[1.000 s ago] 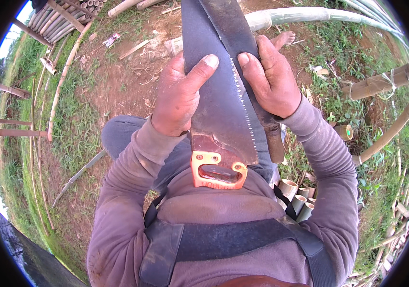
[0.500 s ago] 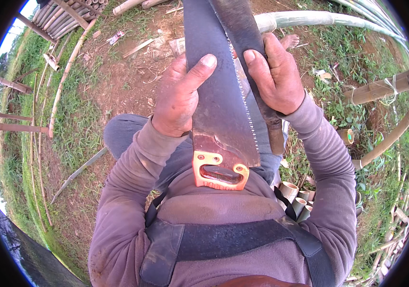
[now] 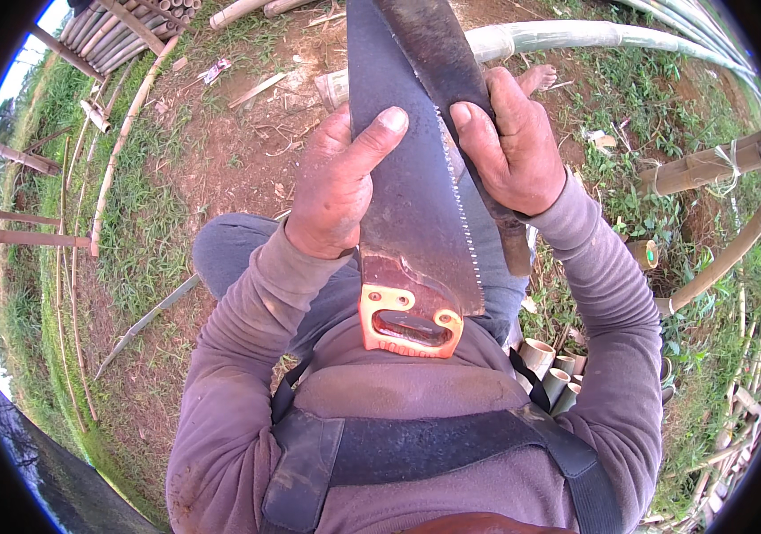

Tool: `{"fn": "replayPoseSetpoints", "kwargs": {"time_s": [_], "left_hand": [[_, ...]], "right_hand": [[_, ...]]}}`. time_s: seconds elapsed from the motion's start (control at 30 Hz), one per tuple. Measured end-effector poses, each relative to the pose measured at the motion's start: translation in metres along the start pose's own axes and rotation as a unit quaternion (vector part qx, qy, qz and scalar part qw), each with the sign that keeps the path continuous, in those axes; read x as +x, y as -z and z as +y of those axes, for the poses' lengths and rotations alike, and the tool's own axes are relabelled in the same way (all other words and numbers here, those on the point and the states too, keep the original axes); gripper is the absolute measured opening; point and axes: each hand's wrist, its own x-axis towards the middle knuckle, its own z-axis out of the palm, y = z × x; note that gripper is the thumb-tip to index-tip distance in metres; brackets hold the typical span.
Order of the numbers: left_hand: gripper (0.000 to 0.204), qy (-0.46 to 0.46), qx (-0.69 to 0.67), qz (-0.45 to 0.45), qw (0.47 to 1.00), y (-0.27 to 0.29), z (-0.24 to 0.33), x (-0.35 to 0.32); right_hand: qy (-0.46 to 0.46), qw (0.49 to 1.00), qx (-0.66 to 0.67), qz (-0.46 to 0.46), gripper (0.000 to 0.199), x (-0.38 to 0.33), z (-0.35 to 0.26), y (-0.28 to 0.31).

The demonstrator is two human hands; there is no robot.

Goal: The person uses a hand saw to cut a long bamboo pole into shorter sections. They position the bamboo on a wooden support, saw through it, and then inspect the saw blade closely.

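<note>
My left hand (image 3: pixel 338 182) is closed on the blade of a handsaw (image 3: pixel 412 205), its thumb lying flat on the metal. The saw's orange handle (image 3: pixel 409 349) points toward my belly, and its toothed edge faces right. My right hand (image 3: pixel 516 151) grips the lower blade of a machete (image 3: pixel 434 44), thumb on its face. Below that hand, the machete's brown handle (image 3: pixel 515 249) sticks out toward me. The machete leans across the saw, overlapping its toothed edge near the top. Both tips run out of view at the upper edge.
A thick pale bamboo pole (image 3: pixel 558 36) lies beyond my hands. Short cut bamboo tubes (image 3: pixel 556 383) stand by my right side. To the right is a tied bamboo rail (image 3: pixel 710 160). A long flat strip (image 3: pixel 149 322) lies at left, and bamboo is stacked (image 3: pixel 109 36) far left.
The machete's upper part has shifted left over the saw, and its handle has risen a little. The saw has slid slightly toward me. Both hands keep their grips.
</note>
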Motion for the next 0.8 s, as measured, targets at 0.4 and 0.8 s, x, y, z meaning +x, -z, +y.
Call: {"fn": "replayPoseSetpoints", "kwargs": {"time_s": [0.4,0.8], "left_hand": [[0.030,-0.058,0.070,0.015,0.996,-0.011,-0.001,-0.002],[0.030,-0.051,0.028,-0.021,0.998,0.000,0.007,0.008]], "right_hand": [[-0.036,0.996,0.075,0.035,0.021,-0.005,-0.016,-0.002],[-0.017,0.998,0.053,0.011,0.018,-0.008,-0.020,-0.003]]}}
